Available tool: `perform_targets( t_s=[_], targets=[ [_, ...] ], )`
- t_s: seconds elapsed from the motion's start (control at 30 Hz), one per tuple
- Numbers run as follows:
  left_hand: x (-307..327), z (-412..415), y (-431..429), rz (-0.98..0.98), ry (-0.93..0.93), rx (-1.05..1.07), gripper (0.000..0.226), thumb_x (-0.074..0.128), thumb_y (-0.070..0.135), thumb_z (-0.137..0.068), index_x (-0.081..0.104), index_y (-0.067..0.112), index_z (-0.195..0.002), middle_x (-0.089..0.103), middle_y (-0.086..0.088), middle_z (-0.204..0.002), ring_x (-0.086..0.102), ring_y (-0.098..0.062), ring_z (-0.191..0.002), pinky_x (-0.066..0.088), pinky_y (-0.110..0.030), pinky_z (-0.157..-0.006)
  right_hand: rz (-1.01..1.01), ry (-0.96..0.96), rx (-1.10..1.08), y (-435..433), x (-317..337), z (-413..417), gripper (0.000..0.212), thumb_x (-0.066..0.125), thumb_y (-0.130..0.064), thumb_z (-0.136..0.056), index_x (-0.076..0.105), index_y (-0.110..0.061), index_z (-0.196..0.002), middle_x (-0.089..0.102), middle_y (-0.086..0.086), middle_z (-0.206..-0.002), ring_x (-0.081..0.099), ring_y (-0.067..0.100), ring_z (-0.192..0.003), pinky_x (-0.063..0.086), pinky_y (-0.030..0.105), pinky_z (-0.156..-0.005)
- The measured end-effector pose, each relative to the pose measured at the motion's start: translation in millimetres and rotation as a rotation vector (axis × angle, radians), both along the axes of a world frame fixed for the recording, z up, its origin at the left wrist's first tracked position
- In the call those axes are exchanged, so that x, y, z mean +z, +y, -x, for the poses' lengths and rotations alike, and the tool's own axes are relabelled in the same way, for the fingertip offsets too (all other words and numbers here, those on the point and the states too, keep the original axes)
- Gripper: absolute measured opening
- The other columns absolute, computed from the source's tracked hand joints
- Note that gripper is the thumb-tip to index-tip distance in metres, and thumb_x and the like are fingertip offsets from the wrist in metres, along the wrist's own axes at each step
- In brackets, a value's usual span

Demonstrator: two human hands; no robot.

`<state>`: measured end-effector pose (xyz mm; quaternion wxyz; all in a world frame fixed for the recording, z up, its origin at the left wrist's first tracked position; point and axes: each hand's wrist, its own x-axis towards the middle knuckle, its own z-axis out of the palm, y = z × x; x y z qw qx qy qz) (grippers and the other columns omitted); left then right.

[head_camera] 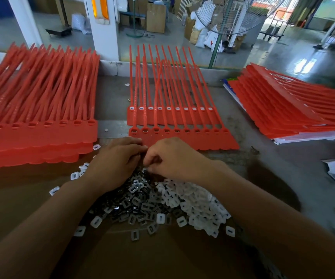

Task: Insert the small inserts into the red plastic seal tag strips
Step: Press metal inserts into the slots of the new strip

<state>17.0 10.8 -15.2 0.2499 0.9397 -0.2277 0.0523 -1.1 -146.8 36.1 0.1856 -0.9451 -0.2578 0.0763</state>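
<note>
Two curled hands meet over the insert pile (154, 206) on the counter (267, 158): left hand (114, 160), right hand (172, 158); grip contents hidden, cannot tell. Red tag strips (182, 138) lie just beyond. Fan (229, 15), cartons (156, 17) behind.

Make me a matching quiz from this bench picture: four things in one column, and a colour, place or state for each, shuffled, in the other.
Column one:
1. left stack of strips
2. far middle strip
3. right stack of strips
4. right heap of inserts

Column two:
A. white
B. lies on white paper
C. top sockets look empty
D. sockets hold white pieces

Pairs: 1-C; 2-D; 3-B; 4-A.
</note>
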Motion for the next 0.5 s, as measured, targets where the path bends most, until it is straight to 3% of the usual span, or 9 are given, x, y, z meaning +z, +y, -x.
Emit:
perform_targets(
  t_s=[0.17,0.5],
  targets=[
    [1.0,1.4,-0.9,0.014,0.004,0.006,0.032,0.047,0.015,-0.09,0.06,0.017,-0.119,0.049,-0.002,-0.134,0.044,-0.018,-0.123,0.033,-0.038,-0.104,0.048,-0.042,-0.011,6.9,-6.4,1.2,0.018,0.061,-0.018,-0.084,0.071,-0.016,-0.099,0.064,0.002,-0.105,0.058,0.02,-0.096,0.048,0.035,-0.083],
    [0.5,1.8,-1.8,0.021,0.003,0.005,0.031,0.047,0.013,-0.09,0.059,0.017,-0.119,0.049,-0.002,-0.133,0.043,-0.017,-0.123,0.032,-0.031,-0.104,0.151,-0.183,0.004,11.7,-15.5,4.8,0.021,0.046,-0.014,-0.09,0.06,-0.008,-0.104,0.055,0.006,-0.101,0.054,0.021,-0.09,0.035,0.028,-0.066]
  ],
)
